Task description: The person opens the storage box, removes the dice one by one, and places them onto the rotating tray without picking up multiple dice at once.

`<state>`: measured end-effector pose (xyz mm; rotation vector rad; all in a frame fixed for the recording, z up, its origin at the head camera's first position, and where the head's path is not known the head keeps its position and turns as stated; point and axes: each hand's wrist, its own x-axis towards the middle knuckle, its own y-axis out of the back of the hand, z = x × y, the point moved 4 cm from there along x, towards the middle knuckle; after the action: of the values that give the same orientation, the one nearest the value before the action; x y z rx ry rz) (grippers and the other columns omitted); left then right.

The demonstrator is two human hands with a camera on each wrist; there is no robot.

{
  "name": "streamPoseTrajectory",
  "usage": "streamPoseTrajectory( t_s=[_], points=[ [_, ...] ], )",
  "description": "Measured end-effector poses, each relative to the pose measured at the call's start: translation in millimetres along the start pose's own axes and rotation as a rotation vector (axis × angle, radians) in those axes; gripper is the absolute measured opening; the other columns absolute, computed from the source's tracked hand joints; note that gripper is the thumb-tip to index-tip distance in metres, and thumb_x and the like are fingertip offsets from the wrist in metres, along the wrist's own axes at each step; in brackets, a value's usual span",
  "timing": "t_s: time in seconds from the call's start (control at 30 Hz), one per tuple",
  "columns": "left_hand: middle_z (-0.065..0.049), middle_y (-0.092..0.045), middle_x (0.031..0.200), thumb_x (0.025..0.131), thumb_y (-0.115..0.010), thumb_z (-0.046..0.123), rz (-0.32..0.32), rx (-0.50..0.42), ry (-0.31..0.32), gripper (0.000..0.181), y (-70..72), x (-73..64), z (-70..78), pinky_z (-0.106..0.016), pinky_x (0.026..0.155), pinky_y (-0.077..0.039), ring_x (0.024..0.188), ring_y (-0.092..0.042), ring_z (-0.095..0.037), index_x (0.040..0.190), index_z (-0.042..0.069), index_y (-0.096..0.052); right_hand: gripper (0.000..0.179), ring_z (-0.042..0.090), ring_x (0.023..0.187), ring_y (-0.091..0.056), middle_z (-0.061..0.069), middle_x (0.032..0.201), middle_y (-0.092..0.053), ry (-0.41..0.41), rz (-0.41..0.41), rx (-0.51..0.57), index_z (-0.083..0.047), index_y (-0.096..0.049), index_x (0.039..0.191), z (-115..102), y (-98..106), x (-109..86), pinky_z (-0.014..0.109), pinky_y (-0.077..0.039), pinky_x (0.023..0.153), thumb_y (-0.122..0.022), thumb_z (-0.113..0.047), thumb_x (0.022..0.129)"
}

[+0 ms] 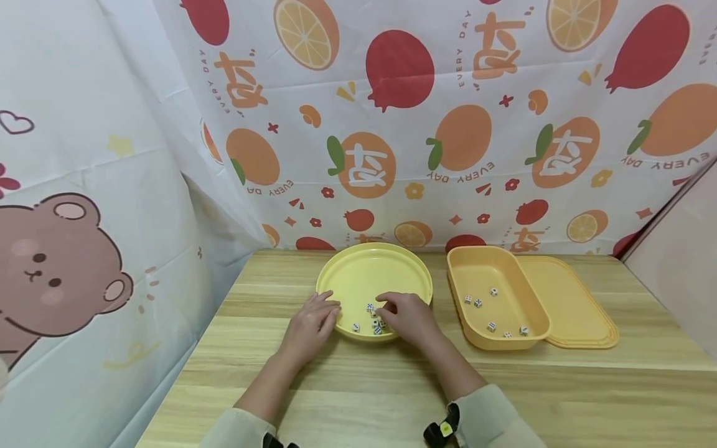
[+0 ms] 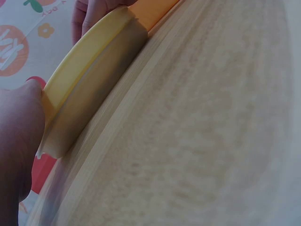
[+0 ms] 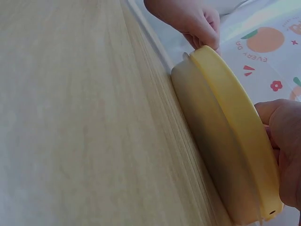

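Note:
A round yellow tray (image 1: 358, 277) with a raised rim stands on the table, several small white dice (image 1: 377, 330) lying together near its front edge. My left hand (image 1: 310, 323) rests on the tray's left rim, fingers relaxed over the edge. From the right, my right hand (image 1: 409, 316) reaches over the rim with bent fingers; index finger and thumb are apart, right by the dice. In both wrist views the tray's side wall (image 2: 89, 77) hides the dice. The right wrist view shows my right thumb and fingers (image 3: 282, 141) over the rim.
To the right stands an orange rectangular container (image 1: 476, 267) with several dice spread inside. A flat orange lid (image 1: 566, 298) lies beside it, partly under its edge. A fruit-print cloth (image 1: 414, 143) hangs behind the wooden table (image 1: 358, 392), and a bear-print cloth (image 1: 168, 249) at the left.

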<state>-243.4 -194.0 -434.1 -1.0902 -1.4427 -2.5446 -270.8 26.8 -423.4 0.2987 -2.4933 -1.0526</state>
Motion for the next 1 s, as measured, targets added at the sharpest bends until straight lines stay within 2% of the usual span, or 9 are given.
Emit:
streamPoseTrajectory(
  t_s=[0.3,0.43,0.63,0.83,1.0],
  points=[
    [-0.005,-0.075,0.109,0.096,-0.061,0.013,-0.007,0.002,0.004,0.018,0.9,0.2,-0.5,-0.048,0.114,-0.040,0.125,-0.059,-0.025,0.100,0.006,-0.077,0.020,0.004,0.066,-0.056,-0.010,0.074,-0.066,0.005,0.038,0.074,-0.009,-0.075,0.106,0.4,7.9,0.7,0.019,-0.051,0.061,-0.072,-0.019,0.090],
    [-0.005,-0.075,0.108,0.096,-0.061,0.013,-0.006,0.001,0.000,0.018,1.0,0.3,0.0,-0.050,0.113,-0.041,0.125,-0.060,-0.025,0.099,0.005,-0.077,0.020,0.006,0.067,-0.057,-0.009,0.074,-0.065,-0.034,0.077,0.089,-0.009,-0.075,0.106,6.5,16.5,3.1,0.020,-0.051,0.060,-0.071,-0.020,0.090],
    [-0.006,-0.075,0.108,0.096,-0.061,0.013,-0.001,-0.006,-0.004,0.018,0.8,1.1,0.5,-0.052,0.112,-0.042,0.125,-0.060,-0.026,0.098,0.005,-0.077,0.021,0.012,0.074,-0.061,-0.003,0.079,-0.069,-0.116,0.188,0.103,-0.010,-0.075,0.107,20.4,43.0,4.3,0.027,-0.055,0.067,-0.070,-0.022,0.091],
    [-0.006,-0.075,0.108,0.095,-0.062,0.013,0.005,-0.006,-0.006,0.017,0.1,-0.1,-0.3,-0.052,0.113,-0.041,0.125,-0.059,-0.026,0.097,0.005,-0.077,0.023,0.019,0.081,-0.066,0.005,0.090,-0.073,-0.124,0.307,0.096,-0.007,-0.075,0.108,35.8,72.0,2.4,0.034,-0.057,0.073,-0.069,-0.021,0.091],
    [-0.006,-0.075,0.108,0.096,-0.062,0.014,0.008,-0.004,-0.008,0.017,-0.8,-0.4,-1.2,-0.051,0.113,-0.041,0.125,-0.059,-0.026,0.096,0.005,-0.077,0.022,0.025,0.098,-0.067,0.010,0.102,-0.073,-0.194,0.386,0.097,-0.007,-0.073,0.110,55.4,96.5,-3.4,0.042,-0.057,0.084,-0.067,-0.020,0.093]
  ],
)
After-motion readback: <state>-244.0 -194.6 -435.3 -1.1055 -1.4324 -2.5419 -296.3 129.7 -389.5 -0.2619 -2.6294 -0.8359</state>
